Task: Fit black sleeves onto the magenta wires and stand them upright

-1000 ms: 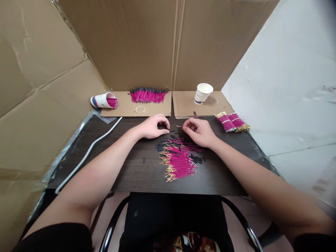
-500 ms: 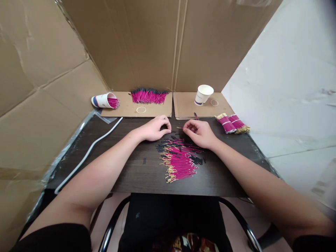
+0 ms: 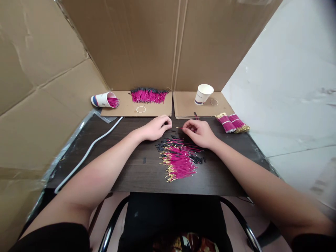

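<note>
My right hand [image 3: 200,133] pinches one thin pink wire [image 3: 180,127] whose tip points left toward my left hand [image 3: 156,127]. My left hand's fingertips are pinched together just above the dark table [image 3: 126,164]; whether they hold one of the small black sleeves [image 3: 172,132] scattered there is too small to tell. A loose pile of pink wires [image 3: 178,162] with gold tips lies just in front of both hands, mixed with more black sleeves.
At the back, cardboard flaps carry a spread of pink wires [image 3: 148,95], a tipped cup with wires [image 3: 104,100], an upright paper cup [image 3: 203,94] and two rubber bands [image 3: 141,109]. Two banded wire bundles [image 3: 232,123] lie right. A white cable [image 3: 86,154] runs along the left.
My left hand has lifted slightly and edged right, toward the wire tip. My right hand and its wire have barely moved.
</note>
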Available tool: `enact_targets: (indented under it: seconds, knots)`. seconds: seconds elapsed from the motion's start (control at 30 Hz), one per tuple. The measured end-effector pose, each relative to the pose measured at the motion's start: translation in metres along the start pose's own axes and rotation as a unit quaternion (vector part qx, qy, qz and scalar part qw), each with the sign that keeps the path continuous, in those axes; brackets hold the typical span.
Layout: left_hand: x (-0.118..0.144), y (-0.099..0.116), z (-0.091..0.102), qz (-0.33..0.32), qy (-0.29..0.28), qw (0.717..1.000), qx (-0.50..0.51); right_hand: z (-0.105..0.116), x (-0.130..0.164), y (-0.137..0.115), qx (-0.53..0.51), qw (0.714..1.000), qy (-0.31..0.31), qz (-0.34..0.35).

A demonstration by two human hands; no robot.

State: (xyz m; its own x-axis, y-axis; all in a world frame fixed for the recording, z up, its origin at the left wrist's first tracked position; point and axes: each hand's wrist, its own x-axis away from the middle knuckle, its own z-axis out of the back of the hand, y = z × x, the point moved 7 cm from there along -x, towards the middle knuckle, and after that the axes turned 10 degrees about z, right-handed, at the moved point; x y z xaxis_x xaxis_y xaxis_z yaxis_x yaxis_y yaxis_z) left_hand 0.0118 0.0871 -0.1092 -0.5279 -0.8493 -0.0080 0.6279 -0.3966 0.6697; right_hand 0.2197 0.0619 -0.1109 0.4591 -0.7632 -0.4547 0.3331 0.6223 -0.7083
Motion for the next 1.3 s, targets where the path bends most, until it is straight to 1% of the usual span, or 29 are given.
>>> enact_targets:
  seconds: [0.1,0.2,0.3,0.4,0.73,1.3]
  knots:
    - [-0.004,-0.005,-0.002,0.039,0.017,0.995,0.089,0.001,0.0,0.0,-0.009,1.0,0.009,0.001]
    - [-0.008,-0.01,-0.006,0.071,0.026,0.981,0.18,0.001,0.0,0.0,-0.011,1.0,0.016,-0.002]
    - [-0.01,-0.012,-0.008,0.08,0.029,0.967,0.242,0.001,0.0,-0.001,-0.005,1.0,0.02,-0.005]
    - [-0.01,-0.012,-0.009,0.08,0.028,0.958,0.273,0.001,0.0,-0.001,-0.014,1.0,0.026,-0.006]
    - [-0.009,-0.012,-0.011,0.083,0.032,0.97,0.227,0.003,0.0,0.0,-0.009,0.999,0.039,-0.011]
    - [-0.006,-0.003,-0.013,0.086,0.027,0.97,0.225,0.002,0.0,-0.004,0.019,0.999,0.027,0.005]
